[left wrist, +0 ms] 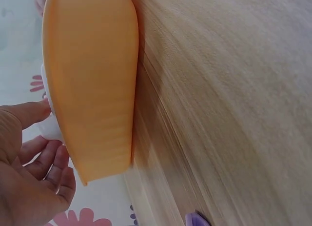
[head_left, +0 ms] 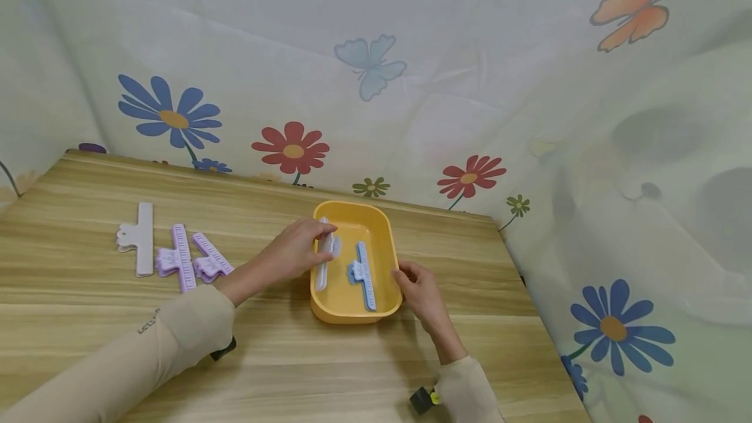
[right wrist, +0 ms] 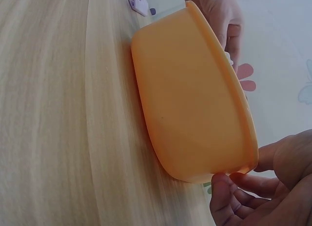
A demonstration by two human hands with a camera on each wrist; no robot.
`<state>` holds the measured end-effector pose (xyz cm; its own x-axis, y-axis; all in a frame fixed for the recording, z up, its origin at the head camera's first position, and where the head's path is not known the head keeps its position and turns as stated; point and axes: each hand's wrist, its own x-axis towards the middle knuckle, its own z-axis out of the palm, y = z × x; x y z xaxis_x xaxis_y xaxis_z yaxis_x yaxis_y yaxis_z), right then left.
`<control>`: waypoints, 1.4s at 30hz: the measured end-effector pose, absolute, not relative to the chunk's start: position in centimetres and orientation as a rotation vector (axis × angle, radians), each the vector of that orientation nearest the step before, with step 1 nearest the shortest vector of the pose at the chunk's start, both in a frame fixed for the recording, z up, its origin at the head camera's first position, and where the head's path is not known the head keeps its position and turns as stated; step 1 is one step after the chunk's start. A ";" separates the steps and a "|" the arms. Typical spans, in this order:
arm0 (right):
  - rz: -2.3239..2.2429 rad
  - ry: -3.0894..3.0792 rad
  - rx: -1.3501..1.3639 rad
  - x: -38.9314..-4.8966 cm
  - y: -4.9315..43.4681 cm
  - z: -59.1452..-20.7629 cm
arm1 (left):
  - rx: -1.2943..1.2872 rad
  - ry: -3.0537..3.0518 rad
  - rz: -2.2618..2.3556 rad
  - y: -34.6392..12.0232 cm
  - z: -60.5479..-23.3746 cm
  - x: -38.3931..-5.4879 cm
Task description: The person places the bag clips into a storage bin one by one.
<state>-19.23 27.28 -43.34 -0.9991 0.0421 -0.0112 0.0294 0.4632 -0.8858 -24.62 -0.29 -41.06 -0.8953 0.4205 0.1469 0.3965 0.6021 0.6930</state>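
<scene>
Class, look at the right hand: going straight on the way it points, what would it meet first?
The yellow box: its side seems directly ahead, with the right hand touching it.

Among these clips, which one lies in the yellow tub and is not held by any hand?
The blue clip. The left hand pinches the pale clip beside it; the grey clip and both purple clips lie outside, on the table.
</scene>
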 end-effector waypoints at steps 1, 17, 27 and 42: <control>1.619 -2.679 -0.068 -19.2 27.3 -43.3 | 0.713 2.787 1.181 -0.3 -41.1 -24.6; 1.624 -2.676 -0.069 -19.0 27.2 -43.3 | 0.794 2.802 1.187 -0.5 -41.1 -24.3; 1.612 -2.678 -0.063 -18.9 27.0 -43.3 | 0.746 2.793 1.207 -0.2 -40.7 -24.0; 1.614 -2.684 -0.084 -19.0 27.0 -43.1 | 0.798 2.805 1.360 -0.8 -38.7 -24.4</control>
